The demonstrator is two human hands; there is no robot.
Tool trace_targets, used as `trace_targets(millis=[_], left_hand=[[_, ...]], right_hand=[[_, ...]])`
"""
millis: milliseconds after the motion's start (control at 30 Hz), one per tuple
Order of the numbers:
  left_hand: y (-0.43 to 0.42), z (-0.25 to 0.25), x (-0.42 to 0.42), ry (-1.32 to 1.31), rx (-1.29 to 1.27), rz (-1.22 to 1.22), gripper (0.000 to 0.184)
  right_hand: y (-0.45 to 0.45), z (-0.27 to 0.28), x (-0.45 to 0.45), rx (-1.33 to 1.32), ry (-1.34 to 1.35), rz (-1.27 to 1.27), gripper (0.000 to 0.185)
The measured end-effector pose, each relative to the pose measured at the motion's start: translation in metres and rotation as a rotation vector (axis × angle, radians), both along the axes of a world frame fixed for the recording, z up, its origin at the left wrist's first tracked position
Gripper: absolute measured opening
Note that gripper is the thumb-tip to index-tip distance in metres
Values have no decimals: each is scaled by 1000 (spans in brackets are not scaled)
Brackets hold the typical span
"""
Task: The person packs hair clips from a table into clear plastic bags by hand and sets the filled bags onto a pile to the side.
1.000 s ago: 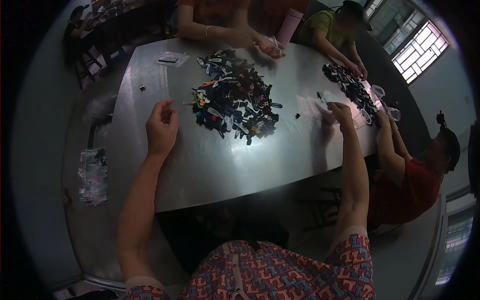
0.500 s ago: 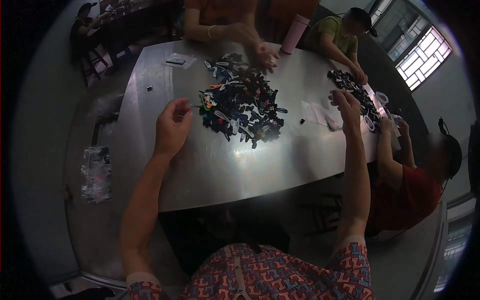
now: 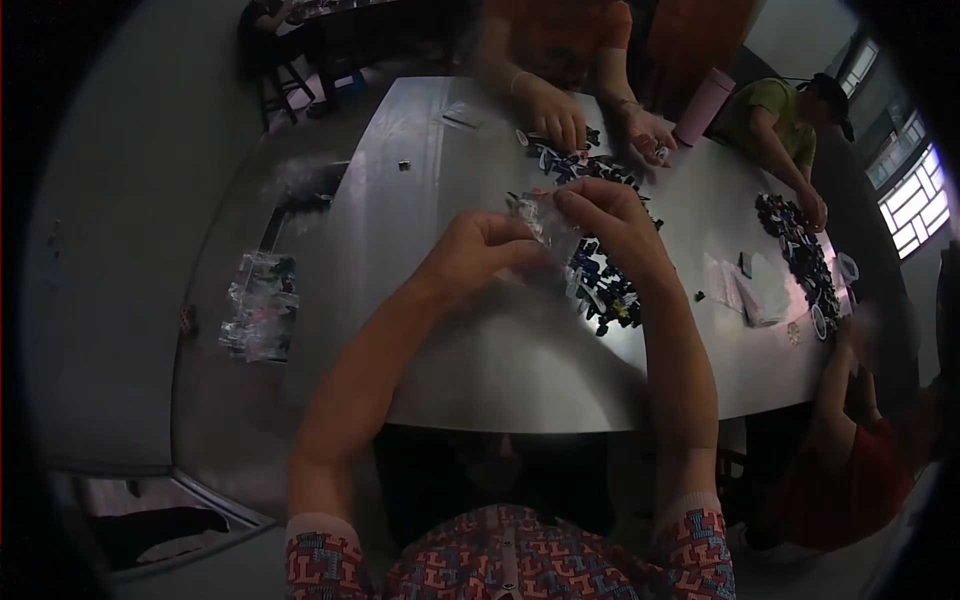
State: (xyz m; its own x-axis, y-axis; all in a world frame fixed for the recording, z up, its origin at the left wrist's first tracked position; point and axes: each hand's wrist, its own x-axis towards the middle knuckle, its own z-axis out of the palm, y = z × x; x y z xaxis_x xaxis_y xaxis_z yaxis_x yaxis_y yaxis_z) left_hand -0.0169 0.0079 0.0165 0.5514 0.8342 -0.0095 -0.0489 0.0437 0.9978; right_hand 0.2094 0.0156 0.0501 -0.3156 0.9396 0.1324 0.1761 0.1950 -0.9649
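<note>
Both of my hands are raised close together over the metal table [image 3: 480, 370], in front of a pile of hair clips [image 3: 605, 290]. A small clear plastic bag [image 3: 548, 225] is between them. My right hand [image 3: 615, 220] pinches the bag's edge with thumb and index finger. My left hand [image 3: 485, 248] is closed at the bag's left side, its fingertips pressed against the plastic. Small light and dark items show at the bag's top left, too blurred to make out. My forearms and right hand cover part of the pile.
Across the table a co-worker's hands [image 3: 560, 118] reach at the pile, near a pink bottle [image 3: 705, 105]. Flat plastic bags [image 3: 762, 290] lie at the right, beside a second clip pile [image 3: 800, 250] with two more co-workers. Filled bags [image 3: 262, 310] lie at the left.
My hands have come together from far apart, with a clear bag now between them. The view has shifted left. The co-worker opposite has moved one hand down to the pile.
</note>
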Motion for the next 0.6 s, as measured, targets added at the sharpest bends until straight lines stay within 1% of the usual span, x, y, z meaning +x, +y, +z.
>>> trace_targets(millis=[33, 100, 200, 333, 400, 567, 600], left_hand=[[0, -6, -2, 9, -8, 8, 32], [-2, -16, -3, 14, 49, 153, 23], [-1, -15, -5, 72, 91, 185, 19], [-2, -19, -2, 71, 126, 225, 18], [-2, -22, -3, 266, 265, 301, 19], [-1, -22, -4, 275, 272, 319, 21], [-1, -22, -3, 287, 295, 329, 22]], right_hand=[[0, -9, -4, 8, 43, 6, 27], [-3, -23, -8, -20, 106, 36, 31], [-14, -19, -4, 4, 86, 40, 32], [-13, -16, 0, 87, 88, -13, 29], [-12, -17, 1, 93, 78, -12, 29], [-15, -16, -4, 115, 42, -43, 24], [-19, -13, -7, 264, -75, -172, 20]])
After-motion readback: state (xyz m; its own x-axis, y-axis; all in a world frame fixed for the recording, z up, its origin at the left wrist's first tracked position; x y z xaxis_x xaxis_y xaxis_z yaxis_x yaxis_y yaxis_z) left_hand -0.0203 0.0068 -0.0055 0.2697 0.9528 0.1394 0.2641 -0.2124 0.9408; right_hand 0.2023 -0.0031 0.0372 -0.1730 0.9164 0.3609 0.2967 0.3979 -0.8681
